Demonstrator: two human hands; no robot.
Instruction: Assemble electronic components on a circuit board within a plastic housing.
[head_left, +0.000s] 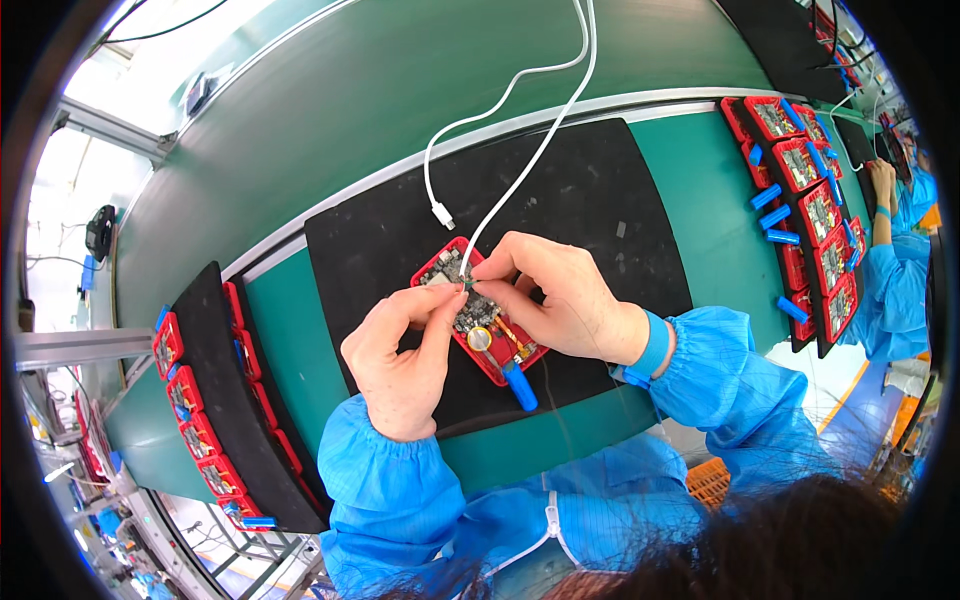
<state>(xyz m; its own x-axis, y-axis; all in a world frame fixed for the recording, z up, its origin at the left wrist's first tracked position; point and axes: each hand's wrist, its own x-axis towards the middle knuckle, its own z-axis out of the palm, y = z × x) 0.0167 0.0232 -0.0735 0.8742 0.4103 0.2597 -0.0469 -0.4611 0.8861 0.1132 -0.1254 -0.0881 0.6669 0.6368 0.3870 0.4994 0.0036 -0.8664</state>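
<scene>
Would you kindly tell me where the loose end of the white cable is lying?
In the head view, the white cable's free plug lies on the black mat, up-left of the red fixture and beyond the left hand.

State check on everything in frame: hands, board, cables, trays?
Left hand: pinching at the board's upper edge.
Right hand: pinching the white cable's end at the board.
Circuit board: seated in red holder, flat on black mat.
White cable: one end at the board.
Loose plug: unplugged, lying on mat.
Side trays: filled with red holders.
</scene>
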